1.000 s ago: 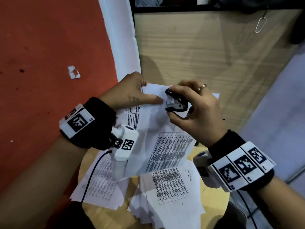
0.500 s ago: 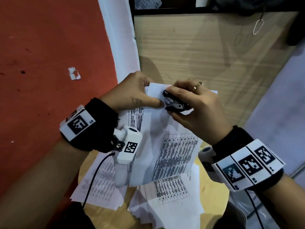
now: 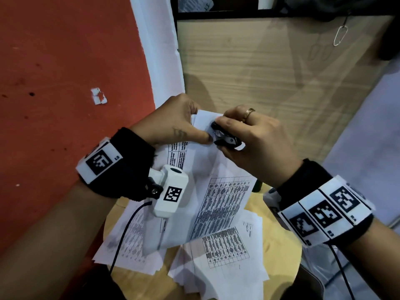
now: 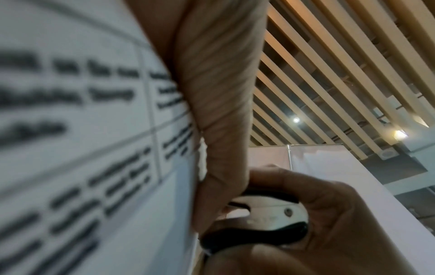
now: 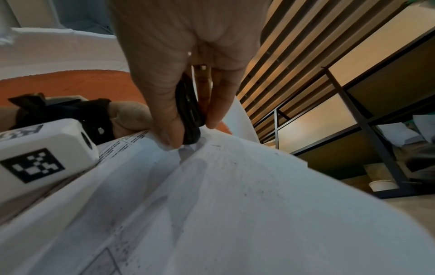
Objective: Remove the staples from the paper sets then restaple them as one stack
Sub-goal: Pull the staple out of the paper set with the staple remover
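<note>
Head view: left hand [image 3: 173, 124] pinches printed paper set [image 3: 218, 204]; right hand [image 3: 255, 144] squeezes black staple remover [image 3: 225, 138].

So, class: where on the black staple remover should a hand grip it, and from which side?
Grip the staple remover across its two black wings, thumb on one and fingers on the other, as the right hand does. Come from the hinge end, because the claws face the held paper set.

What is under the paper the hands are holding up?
More printed sheets lie spread on a round wooden stool under the held paper set. What lies beneath those sheets is covered.
</note>
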`<control>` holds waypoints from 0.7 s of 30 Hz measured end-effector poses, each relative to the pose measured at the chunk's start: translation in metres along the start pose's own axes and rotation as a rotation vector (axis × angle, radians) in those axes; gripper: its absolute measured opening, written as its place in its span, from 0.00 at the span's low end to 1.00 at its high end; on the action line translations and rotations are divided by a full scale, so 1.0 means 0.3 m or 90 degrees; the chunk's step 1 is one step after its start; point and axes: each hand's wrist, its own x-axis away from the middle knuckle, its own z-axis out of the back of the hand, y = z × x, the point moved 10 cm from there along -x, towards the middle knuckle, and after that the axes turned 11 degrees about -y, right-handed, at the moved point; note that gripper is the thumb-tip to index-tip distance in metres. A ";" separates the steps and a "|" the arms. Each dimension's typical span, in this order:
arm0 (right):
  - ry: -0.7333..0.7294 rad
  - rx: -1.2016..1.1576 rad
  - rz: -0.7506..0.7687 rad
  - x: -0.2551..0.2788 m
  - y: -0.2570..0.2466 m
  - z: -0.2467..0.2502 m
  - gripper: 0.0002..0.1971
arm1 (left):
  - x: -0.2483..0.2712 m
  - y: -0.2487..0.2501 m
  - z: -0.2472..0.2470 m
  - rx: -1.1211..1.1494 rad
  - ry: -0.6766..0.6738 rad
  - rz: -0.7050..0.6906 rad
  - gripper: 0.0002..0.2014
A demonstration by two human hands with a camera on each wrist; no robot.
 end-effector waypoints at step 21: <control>0.006 -0.100 0.000 -0.030 0.014 0.034 0.12 | 0.037 0.030 -0.017 0.186 -0.070 -0.033 0.07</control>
